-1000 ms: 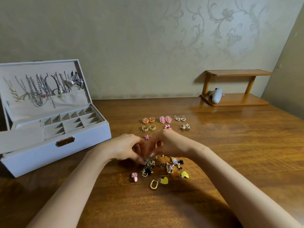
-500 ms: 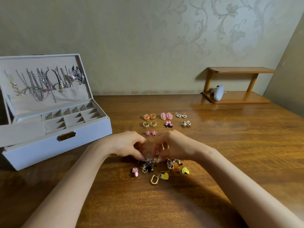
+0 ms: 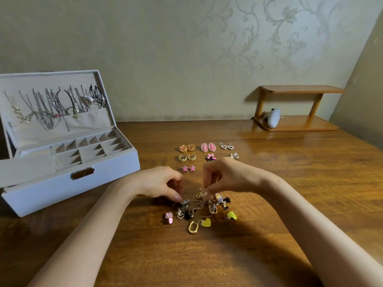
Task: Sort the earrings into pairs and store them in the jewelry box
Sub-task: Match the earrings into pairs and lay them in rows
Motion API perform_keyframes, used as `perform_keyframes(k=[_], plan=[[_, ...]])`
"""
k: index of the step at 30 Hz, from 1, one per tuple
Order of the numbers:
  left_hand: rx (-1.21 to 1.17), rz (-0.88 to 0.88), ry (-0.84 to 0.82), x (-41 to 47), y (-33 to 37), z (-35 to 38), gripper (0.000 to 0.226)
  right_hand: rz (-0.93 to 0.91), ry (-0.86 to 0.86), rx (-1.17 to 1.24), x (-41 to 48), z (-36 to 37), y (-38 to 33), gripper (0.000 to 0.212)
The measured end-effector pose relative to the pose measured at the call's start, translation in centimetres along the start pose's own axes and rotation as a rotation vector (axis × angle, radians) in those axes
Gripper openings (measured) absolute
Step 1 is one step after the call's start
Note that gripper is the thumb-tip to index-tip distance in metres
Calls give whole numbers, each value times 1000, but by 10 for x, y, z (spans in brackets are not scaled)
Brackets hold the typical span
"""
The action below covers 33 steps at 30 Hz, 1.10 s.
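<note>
Two earrings pinched at pile [image 3: 187, 214] | left grip [image 3: 159, 183] pinches lilac earring [image 3: 185, 201] | right grip [image 3: 228, 179] pinches gold earring [image 3: 200, 195]

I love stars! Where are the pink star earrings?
Head view, centre: the pink star-shaped earrings lie on the brown wooden table, just beyond the left hand, in front of the small gold hoop earrings.
</note>
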<state>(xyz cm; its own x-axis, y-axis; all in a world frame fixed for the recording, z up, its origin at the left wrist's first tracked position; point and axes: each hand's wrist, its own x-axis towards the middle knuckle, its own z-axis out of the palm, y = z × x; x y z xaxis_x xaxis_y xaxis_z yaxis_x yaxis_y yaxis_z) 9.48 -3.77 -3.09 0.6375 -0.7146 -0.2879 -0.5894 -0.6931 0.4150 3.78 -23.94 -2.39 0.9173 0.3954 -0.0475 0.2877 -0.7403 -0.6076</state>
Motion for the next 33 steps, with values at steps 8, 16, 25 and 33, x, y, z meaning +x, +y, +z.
perform_keyframes(k=[8,16,25,33], plan=[[-61,62,264,10,11,11,4,-2,176,215,-8,-9,26,15],[-79,166,460,26,24,28,4,76,295,234,-9,-2,35,13],[61,194,381,48,32,23,8,177,392,204,-7,-3,48,14],[120,234,266,60,36,24,9,208,378,125,-5,-1,49,13]])
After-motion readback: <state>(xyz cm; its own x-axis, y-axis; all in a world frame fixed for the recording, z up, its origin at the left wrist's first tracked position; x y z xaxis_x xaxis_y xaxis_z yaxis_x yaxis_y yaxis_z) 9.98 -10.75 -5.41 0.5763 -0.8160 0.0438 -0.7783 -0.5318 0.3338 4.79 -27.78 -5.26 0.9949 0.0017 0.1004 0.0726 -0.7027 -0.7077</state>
